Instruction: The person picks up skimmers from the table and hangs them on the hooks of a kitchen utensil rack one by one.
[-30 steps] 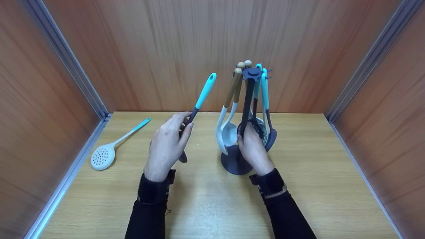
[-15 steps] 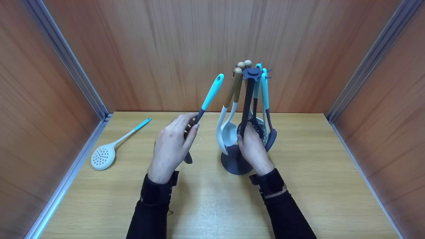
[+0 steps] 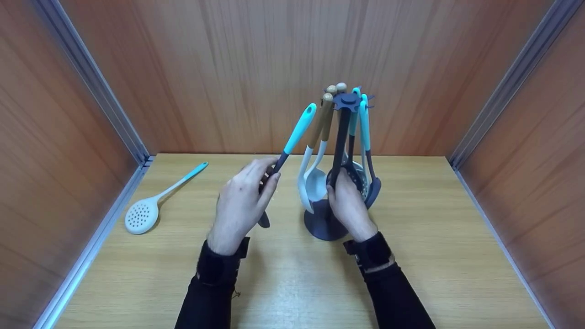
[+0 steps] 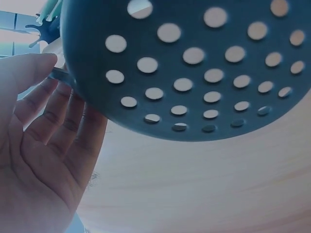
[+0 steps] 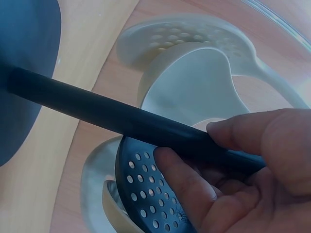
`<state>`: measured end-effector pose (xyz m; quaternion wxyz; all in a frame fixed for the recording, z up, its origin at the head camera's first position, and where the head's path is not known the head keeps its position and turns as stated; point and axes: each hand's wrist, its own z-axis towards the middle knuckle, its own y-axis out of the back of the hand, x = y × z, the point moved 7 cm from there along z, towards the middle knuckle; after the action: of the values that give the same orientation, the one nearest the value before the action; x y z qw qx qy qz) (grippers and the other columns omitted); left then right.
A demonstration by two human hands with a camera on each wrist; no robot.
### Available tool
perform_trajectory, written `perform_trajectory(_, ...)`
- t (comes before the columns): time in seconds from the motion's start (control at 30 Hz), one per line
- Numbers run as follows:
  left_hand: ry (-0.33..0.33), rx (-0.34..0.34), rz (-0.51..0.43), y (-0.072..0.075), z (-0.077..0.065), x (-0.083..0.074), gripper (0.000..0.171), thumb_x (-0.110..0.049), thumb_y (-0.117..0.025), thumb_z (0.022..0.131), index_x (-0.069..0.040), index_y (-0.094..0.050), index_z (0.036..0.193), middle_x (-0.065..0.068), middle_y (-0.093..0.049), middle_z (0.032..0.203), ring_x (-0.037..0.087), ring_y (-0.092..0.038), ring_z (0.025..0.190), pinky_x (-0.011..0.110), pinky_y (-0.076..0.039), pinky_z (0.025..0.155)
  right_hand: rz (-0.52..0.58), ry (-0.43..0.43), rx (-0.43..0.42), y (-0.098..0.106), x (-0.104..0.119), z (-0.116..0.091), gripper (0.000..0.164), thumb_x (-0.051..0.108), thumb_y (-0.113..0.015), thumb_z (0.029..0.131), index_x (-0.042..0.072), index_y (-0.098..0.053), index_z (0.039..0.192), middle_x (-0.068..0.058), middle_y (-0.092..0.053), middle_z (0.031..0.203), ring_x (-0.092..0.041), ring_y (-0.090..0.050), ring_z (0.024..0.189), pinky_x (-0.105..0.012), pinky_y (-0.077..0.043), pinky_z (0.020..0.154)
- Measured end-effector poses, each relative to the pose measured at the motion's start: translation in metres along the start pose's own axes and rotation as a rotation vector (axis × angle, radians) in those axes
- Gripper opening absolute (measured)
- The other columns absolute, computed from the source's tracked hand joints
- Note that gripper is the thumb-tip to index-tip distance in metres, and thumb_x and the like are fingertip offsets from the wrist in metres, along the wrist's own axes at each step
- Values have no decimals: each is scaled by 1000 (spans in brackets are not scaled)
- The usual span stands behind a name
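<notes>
My left hand [image 3: 243, 197] pinches a dark skimmer with a turquoise handle [image 3: 299, 130] by its dark shank. The handle slants up to the right. In the left wrist view the skimmer's perforated head [image 4: 192, 73] fills the upper part; my hand hides most of it from the head view. To the right, a black utensil stand [image 3: 341, 137] stands upright on a round base. My right hand [image 3: 351, 205] grips its pole, as the right wrist view confirms with fingers around the black pole [image 5: 107, 114].
Several utensils hang on the stand, among them a white ladle [image 3: 316, 185] and a dark skimmer [image 5: 146, 189]. A white skimmer [image 3: 142, 215] with a turquoise handle lies on the table [image 3: 283, 283] at left. Wooden panels [image 3: 256, 77] enclose the back and sides.
My left hand has moved steadily to the right, bringing the skimmer nearer to the stand. The right hand and the stand have stayed in place.
</notes>
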<state>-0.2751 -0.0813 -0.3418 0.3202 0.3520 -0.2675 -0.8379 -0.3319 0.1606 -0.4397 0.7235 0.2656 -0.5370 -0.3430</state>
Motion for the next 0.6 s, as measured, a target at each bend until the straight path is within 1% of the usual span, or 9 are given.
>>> perform_trajectory(0.13,-18,-5,-2,1,-1,-5,31,-28,-66,115,-15,-72,143,0,-78,111,16,-79,92,31,-63,70,-9,16,7,0,0,0,40,7,-63,114,-8,-51,149,-30,-68,139,-44,-70,136,-57,-62,110)
perform_trajectory(0.3,-44,-21,0,2,-1,-11,29,-27,-66,116,-15,-73,141,0,-78,110,15,-80,93,30,-64,70,10,20,2,1,-1,-1,40,8,-63,114,-8,-51,149,-29,-69,138,-43,-71,134,-56,-63,107)
perform_trajectory(0.53,-50,-14,-8,0,0,-16,28,-27,-65,116,-14,-73,140,0,-78,111,15,-80,93,29,-65,71,1,-36,22,3,-2,-2,41,11,-64,114,-3,-51,150,-26,-69,139,-40,-73,133,-55,-65,106)
perform_trajectory(0.6,-48,-10,-5,0,1,-17,29,-28,-66,116,-14,-73,140,0,-79,111,16,-81,93,29,-65,72,-2,-38,21,3,-1,-3,40,10,-65,113,-2,-53,149,-25,-69,138,-40,-73,132,-54,-65,107)
